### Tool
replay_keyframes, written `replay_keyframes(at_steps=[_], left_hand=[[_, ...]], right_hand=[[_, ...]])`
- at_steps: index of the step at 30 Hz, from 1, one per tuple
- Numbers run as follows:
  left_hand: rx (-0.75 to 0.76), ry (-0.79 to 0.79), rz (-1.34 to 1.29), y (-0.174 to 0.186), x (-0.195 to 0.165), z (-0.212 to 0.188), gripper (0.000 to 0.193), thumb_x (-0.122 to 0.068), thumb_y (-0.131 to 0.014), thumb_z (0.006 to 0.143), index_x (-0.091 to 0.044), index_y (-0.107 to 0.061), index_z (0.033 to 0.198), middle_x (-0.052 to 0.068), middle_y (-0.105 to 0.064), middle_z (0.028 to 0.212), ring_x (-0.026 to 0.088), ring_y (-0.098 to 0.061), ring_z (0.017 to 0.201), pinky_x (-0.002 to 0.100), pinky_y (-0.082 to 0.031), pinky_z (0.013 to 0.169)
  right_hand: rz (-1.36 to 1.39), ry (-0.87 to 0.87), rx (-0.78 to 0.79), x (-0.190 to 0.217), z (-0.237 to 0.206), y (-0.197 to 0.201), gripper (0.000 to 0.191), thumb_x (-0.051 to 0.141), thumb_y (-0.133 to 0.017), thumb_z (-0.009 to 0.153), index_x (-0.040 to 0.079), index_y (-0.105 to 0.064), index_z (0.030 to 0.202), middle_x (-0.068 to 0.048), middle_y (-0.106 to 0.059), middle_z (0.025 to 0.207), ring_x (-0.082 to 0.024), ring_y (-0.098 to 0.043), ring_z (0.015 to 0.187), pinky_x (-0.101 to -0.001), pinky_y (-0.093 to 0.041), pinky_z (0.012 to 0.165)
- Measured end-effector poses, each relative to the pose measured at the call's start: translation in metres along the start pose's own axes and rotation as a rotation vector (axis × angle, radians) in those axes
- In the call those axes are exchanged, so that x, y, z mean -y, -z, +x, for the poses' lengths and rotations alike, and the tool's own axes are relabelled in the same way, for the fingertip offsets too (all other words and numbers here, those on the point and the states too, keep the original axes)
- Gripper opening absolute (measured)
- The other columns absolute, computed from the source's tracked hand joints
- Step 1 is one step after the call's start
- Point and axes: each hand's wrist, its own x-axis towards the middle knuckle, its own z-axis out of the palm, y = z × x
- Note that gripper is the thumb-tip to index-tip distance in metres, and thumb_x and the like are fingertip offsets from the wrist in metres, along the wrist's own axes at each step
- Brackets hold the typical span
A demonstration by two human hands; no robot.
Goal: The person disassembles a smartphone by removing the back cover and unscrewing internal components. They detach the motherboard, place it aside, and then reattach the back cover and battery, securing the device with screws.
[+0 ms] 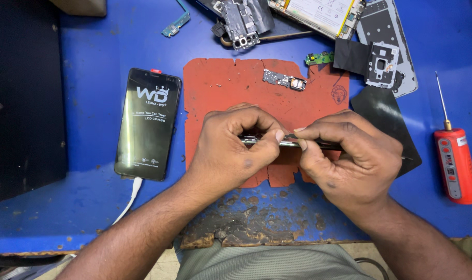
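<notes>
Fingers of the left hand curled and pinched on the near end of a thin, dark, edge-on phone frame, thumb pressed to its side. Fingers of the right hand likewise closed, pinching the same frame just beside the left thumb, knuckles raised. Frame held level above a torn red rubber mat, whether touching it or not impossible to tell.

Nearest the body, worn and chipped front edge of the blue painted surface, paint flaked to dark patches. To the left, near the left forearm, a black smartphone lying flat, screen lit with a white logo, white cable plugged into its near end. To the right, well apart from the right hand, a red-handled precision screwdriver with a thin metal shaft pointing away.

Farther off, on the mat, a small dark circuit board. Beyond it, a green connector board, a black metal shield with a camera opening, a grey back cover and other loose phone parts along the far edge.
</notes>
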Motion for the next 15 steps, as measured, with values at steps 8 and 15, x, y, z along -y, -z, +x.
replay_keyframes(at_steps=[8, 15], left_hand=[[0.002, 0.018, 0.005, 0.0001, -0.0003, 0.0002, 0.006, -0.008, -0.073, 0.088, -0.004, -0.073, 0.084, 0.0, -0.069, 0.076, 0.005, -0.061, 0.069, 0.024, -0.05, 0.062], [-0.003, 0.021, 0.012, -0.0004, 0.0007, 0.0002, 0.006, -0.008, -0.073, 0.087, -0.004, -0.073, 0.084, 0.001, -0.069, 0.076, 0.005, -0.061, 0.069, 0.024, -0.05, 0.062]], right_hand=[[0.003, 0.006, 0.009, -0.0011, 0.0008, 0.0003, 0.014, -0.006, -0.077, 0.09, 0.0, -0.073, 0.102, -0.007, -0.07, 0.093, -0.002, -0.061, 0.063, -0.0156, -0.045, 0.05], [0.039, -0.023, 0.004, 0.0001, 0.0001, -0.0007, 0.013, -0.007, -0.076, 0.09, -0.001, -0.073, 0.101, -0.007, -0.07, 0.093, -0.004, -0.064, 0.068, -0.0146, -0.047, 0.048]])
